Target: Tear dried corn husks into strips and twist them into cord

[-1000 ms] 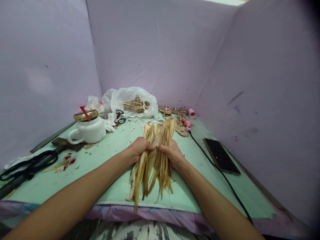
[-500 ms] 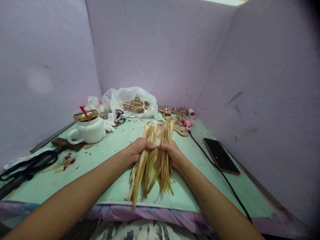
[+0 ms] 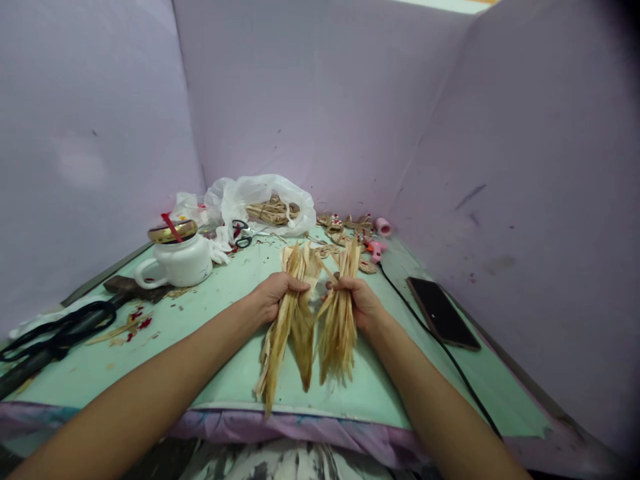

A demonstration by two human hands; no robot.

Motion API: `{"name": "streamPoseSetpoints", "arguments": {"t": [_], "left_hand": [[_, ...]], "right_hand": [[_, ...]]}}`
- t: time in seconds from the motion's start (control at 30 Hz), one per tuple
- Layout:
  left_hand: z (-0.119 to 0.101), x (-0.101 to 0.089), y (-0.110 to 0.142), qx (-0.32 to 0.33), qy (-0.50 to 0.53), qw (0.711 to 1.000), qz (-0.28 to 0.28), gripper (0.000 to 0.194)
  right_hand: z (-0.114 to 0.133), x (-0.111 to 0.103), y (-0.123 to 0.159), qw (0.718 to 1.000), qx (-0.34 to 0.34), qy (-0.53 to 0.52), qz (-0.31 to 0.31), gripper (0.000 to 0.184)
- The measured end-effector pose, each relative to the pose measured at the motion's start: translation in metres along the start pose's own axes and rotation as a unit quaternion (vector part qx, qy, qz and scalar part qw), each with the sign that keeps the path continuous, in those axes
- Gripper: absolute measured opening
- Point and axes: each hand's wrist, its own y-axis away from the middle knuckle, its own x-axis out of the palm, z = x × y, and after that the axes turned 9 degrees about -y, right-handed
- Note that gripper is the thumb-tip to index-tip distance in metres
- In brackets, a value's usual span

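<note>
My left hand [image 3: 271, 295] is closed around one bunch of dried tan husk strips [image 3: 286, 327]. My right hand [image 3: 361, 300] grips a second bunch of husk strips [image 3: 339, 330]. The two bunches are held a little apart over the pale green table [image 3: 215, 293], their lower ends hanging toward the near edge and their upper tips pointing away from me.
A white mug with a gold lid [image 3: 176, 255] stands at left, large black scissors [image 3: 55, 330] nearer me. A plastic bag with straw [image 3: 263, 200] and small scissors [image 3: 243, 235] lie behind. A pink glue gun [image 3: 375, 248], its black cord [image 3: 450, 353] and a phone [image 3: 442, 311] are at right.
The single bundle of husk strips held by both hands has been pulled apart into two bunches, the right hand moving its share to the right.
</note>
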Motion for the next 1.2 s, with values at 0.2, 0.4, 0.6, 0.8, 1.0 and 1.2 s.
{"name": "streamPoseSetpoints", "arguments": {"t": [0.2, 0.4, 0.6, 0.8, 1.0, 1.2], "left_hand": [[-0.001, -0.005, -0.006, 0.016, -0.016, 0.997, -0.077, 0.026], [-0.003, -0.009, -0.007, 0.022, -0.021, 0.993, -0.113, 0.020], [-0.002, -0.008, -0.005, 0.007, -0.064, 0.991, -0.118, 0.011], [0.004, 0.005, 0.000, 0.072, -0.096, 0.985, -0.123, 0.013], [0.007, 0.007, 0.003, 0.101, -0.106, 0.984, -0.097, 0.017], [0.007, 0.005, 0.000, 0.101, -0.101, 0.983, -0.112, 0.018]], "right_hand": [[0.029, -0.017, 0.006, 0.995, -0.029, -0.065, 0.067, 0.019], [0.058, -0.036, 0.023, 0.972, -0.049, -0.160, 0.167, 0.019], [0.053, -0.028, 0.020, 0.978, -0.032, -0.135, 0.158, 0.022], [-0.002, -0.003, -0.004, 0.999, -0.030, 0.032, 0.009, 0.025], [-0.020, 0.004, -0.006, 0.984, -0.094, 0.151, -0.024, 0.022], [-0.015, 0.003, -0.003, 0.979, -0.113, 0.166, -0.016, 0.022]]}}
